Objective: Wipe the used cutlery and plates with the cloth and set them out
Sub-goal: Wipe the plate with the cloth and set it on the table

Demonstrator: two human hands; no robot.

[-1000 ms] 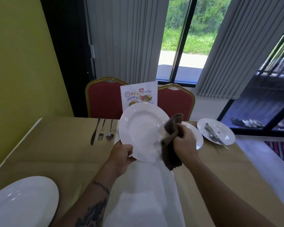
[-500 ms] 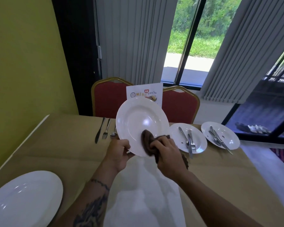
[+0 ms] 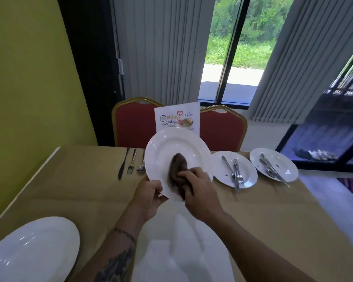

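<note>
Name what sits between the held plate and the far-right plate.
Head view: a third plate on the table, carrying cutlery.

The cloth (image 3: 177, 169) has slid to the middle of the plate (image 3: 171, 145)

A second ago the right hand (image 3: 200, 192) had it bunched at the right rim, hanging off the edge; half a second ago it sat by the lower rim. Now it's pushed up into the centre well, and the next plate (image 3: 249, 169) over is uncovered.
</note>
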